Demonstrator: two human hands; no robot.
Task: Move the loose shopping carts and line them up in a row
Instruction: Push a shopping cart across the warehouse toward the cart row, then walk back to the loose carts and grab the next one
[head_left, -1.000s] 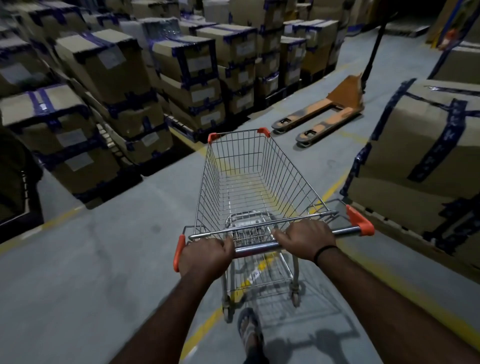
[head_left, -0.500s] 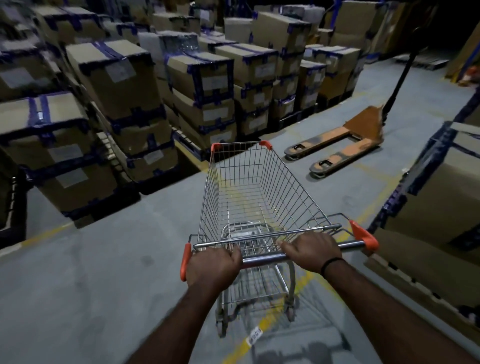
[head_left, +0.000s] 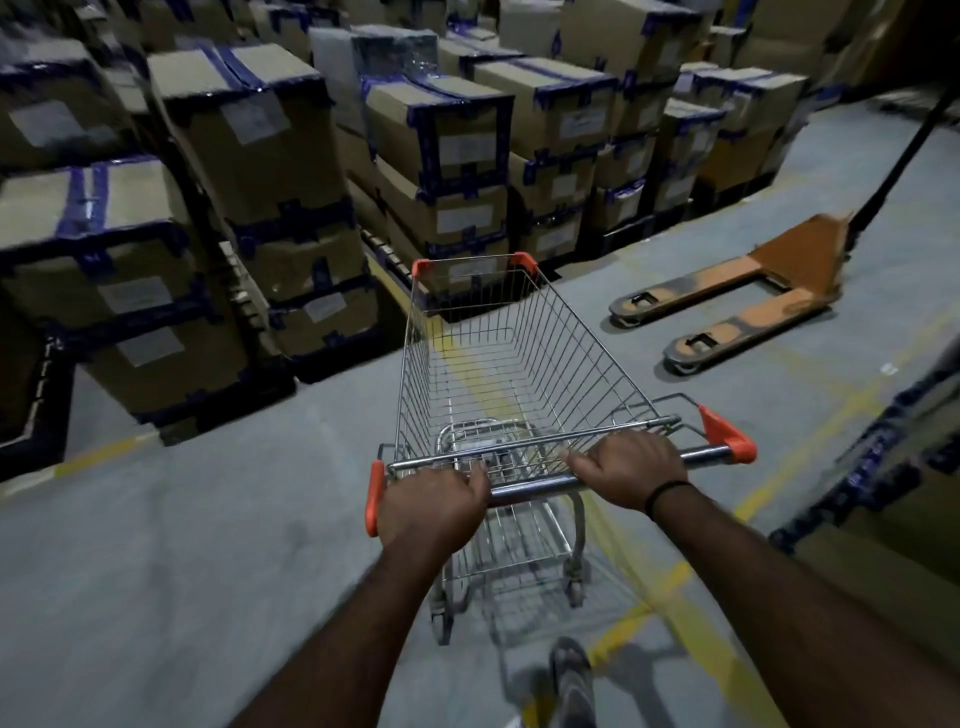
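Note:
A silver wire shopping cart (head_left: 509, 353) with orange corner caps and orange handle ends stands on the grey floor right in front of me, its basket empty. My left hand (head_left: 431, 501) grips the left part of the chrome handle bar (head_left: 535, 486). My right hand (head_left: 626, 470), with a black band at the wrist, grips the same bar further right. The cart's nose points at the stacked boxes ahead. No other cart is in view.
Stacks of taped cardboard boxes (head_left: 441, 150) on pallets fill the left and far side. An orange pallet jack (head_left: 737, 296) lies on the floor at the right, forks toward me. More boxes (head_left: 893, 467) stand at the right edge. Yellow lines (head_left: 649, 577) cross the floor.
The cart has rolled forward and swung to the left, closer to the box stacks; the pallet jack and the right-hand boxes have slid toward the right. Both hands keep their grip.

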